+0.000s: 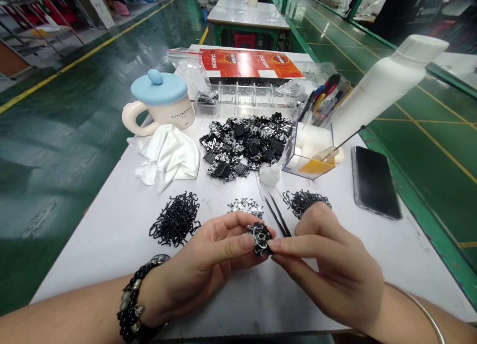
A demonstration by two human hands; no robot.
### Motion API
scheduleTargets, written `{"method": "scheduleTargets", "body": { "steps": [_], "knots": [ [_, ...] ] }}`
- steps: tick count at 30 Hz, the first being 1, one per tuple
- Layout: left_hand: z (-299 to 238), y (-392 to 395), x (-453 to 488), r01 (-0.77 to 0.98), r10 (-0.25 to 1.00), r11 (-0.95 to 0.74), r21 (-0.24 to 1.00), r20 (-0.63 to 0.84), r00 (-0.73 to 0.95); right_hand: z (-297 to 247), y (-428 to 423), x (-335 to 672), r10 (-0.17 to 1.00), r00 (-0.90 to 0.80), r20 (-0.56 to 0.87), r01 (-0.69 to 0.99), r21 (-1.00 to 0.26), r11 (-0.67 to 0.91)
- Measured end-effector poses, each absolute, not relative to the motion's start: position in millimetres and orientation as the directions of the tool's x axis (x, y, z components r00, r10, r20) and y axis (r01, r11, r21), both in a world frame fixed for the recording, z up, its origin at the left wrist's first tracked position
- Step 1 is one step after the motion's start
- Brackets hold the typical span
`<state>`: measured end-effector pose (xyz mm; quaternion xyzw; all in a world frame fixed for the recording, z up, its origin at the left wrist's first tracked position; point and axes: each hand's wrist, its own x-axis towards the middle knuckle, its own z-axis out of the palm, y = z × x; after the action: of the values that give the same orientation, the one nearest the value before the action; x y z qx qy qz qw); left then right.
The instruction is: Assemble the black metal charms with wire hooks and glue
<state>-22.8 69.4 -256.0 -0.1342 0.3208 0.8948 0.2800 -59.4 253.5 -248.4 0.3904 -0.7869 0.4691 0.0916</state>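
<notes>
One black-and-silver part (261,239), silver side facing wearer, long axis unclear; left hand (206,254), right hand (337,267) pinching it.

I find the part (261,239) between my left hand (210,249) and right hand (339,264), above the table (108,235). Behind: clips (245,205), tweezers (278,219) to their right. Farther back: heap (246,141), cloth (171,155) left of it, box (313,168) right. Mug (169,114) stands behind the cloth; phone (376,182) lies right of the box.
</notes>
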Motion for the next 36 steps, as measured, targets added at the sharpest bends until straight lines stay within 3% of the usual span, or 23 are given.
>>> {"method": "scheduleTargets", "body": {
  "steps": [5, 10, 21, 24, 27, 29, 30, 32, 36],
  "knots": [
    [-255, 69, -23, -0.583, 0.450, -0.640, 0.500, -0.371, -0.812, -250, 256, -64, -0.537, -0.763, 0.359, -0.557, -0.787, 0.265],
    [-255, 67, -23, -0.583, 0.479, -0.630, 0.513, -0.334, -0.812, -251, 260, -74, -0.648, -0.739, 0.182, -0.441, -0.858, 0.263],
    [-254, 68, -23, -0.599, 0.519, -0.606, 0.524, -0.310, -0.797, -255, 262, -81, -0.704, -0.690, 0.168, -0.378, -0.913, 0.152],
    [-255, 66, -23, -0.591, 0.499, -0.552, 0.589, -0.334, -0.799, -256, 262, -82, -0.695, -0.702, 0.152, -0.343, -0.928, 0.143],
    [-254, 62, -20, -0.395, 0.333, -0.404, 0.825, -0.269, -0.904, -256, 263, -83, -0.681, -0.722, 0.119, -0.284, -0.949, 0.135],
    [-251, 60, -19, -0.088, 0.170, -0.197, 0.977, -0.054, -0.984, -257, 262, -84, -0.681, -0.727, 0.086, -0.240, -0.961, 0.136],
    [-250, 59, -18, 0.077, 0.119, -0.072, 0.994, 0.085, -0.989, -257, 262, -84, -0.684, -0.727, 0.067, -0.220, -0.965, 0.140],
    [-248, 57, -18, 0.312, 0.138, 0.146, 0.939, 0.293, -0.946, -257, 260, -84, -0.695, -0.718, 0.028, -0.186, -0.970, 0.154],
    [-245, 56, -18, 0.480, 0.303, 0.351, 0.804, 0.387, -0.871, -258, 258, -81, -0.716, -0.697, -0.026, -0.137, -0.976, 0.169]
  ]
}}
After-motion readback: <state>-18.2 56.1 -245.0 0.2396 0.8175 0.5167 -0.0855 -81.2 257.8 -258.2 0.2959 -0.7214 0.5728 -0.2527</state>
